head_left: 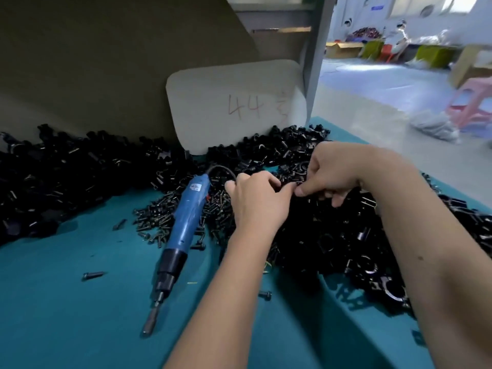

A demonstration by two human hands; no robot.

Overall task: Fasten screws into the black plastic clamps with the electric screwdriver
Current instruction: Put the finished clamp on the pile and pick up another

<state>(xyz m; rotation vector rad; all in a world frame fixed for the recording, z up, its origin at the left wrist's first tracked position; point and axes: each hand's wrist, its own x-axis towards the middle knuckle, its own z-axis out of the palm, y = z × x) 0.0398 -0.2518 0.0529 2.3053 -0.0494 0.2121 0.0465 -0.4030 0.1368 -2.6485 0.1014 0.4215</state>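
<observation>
Black plastic clamps (327, 235): glossy, curved, heaped on teal table (66, 315).
Left hand (255, 201) and right hand (327, 174) each pinch one small clamp; grip closed.

There are 2 hands, the left hand (255, 201) and the right hand (330, 174). There is 1 blue screwdriver (183, 222), 1 white card (234, 105), and too many black clamps (80, 171) and screws (157, 217) to count.

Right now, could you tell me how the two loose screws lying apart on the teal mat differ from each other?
The screw on the left lies nearly sideways and looks longer in this view; the screw by the left forearm looks shorter. The left one lies left of the screwdriver; the other lies to its right, beside the clamp pile. Both are dark and lie flat on the mat.
</observation>
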